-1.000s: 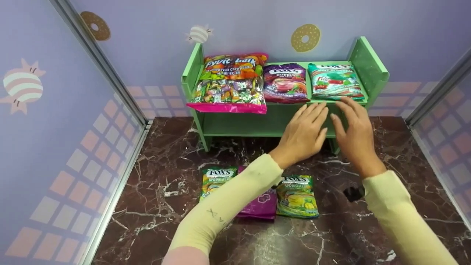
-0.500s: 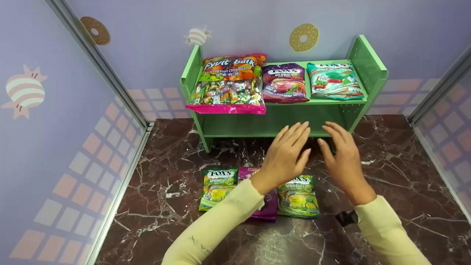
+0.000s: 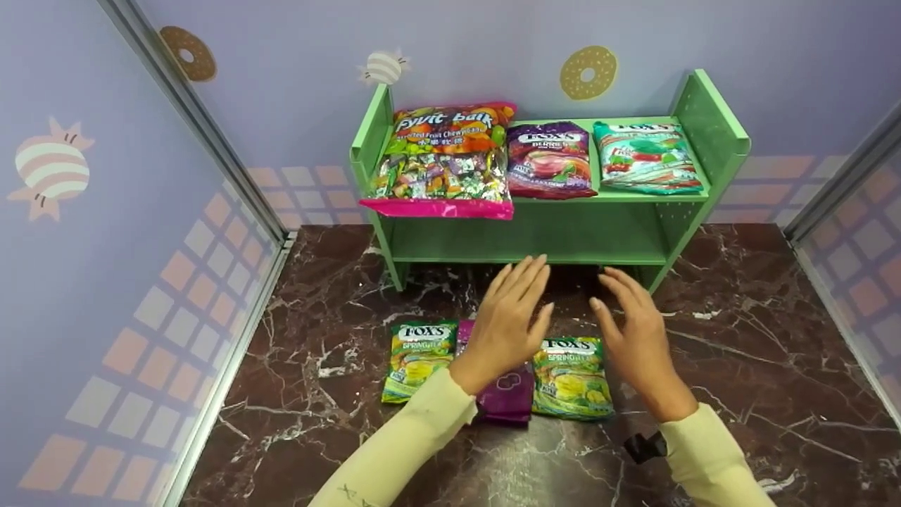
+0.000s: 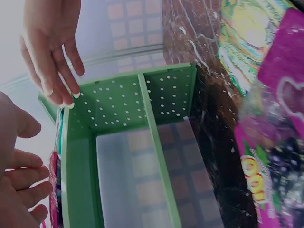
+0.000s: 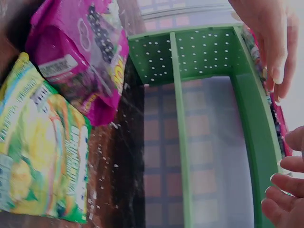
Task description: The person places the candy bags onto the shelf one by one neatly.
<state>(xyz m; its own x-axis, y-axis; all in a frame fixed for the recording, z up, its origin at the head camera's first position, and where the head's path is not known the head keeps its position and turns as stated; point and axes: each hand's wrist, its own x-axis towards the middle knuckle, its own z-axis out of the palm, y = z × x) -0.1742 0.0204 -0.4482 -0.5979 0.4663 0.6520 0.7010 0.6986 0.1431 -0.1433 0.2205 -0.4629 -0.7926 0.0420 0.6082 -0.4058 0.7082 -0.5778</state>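
Note:
In the head view my left hand (image 3: 500, 331) is above the purple candy bag (image 3: 508, 398), hiding part of it, fingers fairly straight and holding nothing. My right hand (image 3: 637, 345), likewise without anything in it, is just right of a green-yellow FOX'S Spring Tea candy bag (image 3: 574, 384). Another Spring Tea bag (image 3: 417, 359) lies on the left of the purple one. Dark grapes are printed on the purple bag (image 4: 285, 156) in the left wrist view. Both hands show fingers slightly spread in the right wrist view, the right hand (image 5: 287, 192) lower and the left hand (image 5: 273, 42) higher.
A green two-tier shelf (image 3: 528, 236) stands against the back wall. Its top holds a large Fyvit Balk candy bag (image 3: 443, 165), a purple FOX'S Berries bag (image 3: 550, 165) and a teal FOX'S bag (image 3: 651, 162). Patterned panels (image 3: 134, 282) flank the dark marbled surface (image 3: 310, 415).
Both hands have drawn back from the shelf's top front edge, moving down and leftward toward the bags lying on the marbled surface. The bags have not moved.

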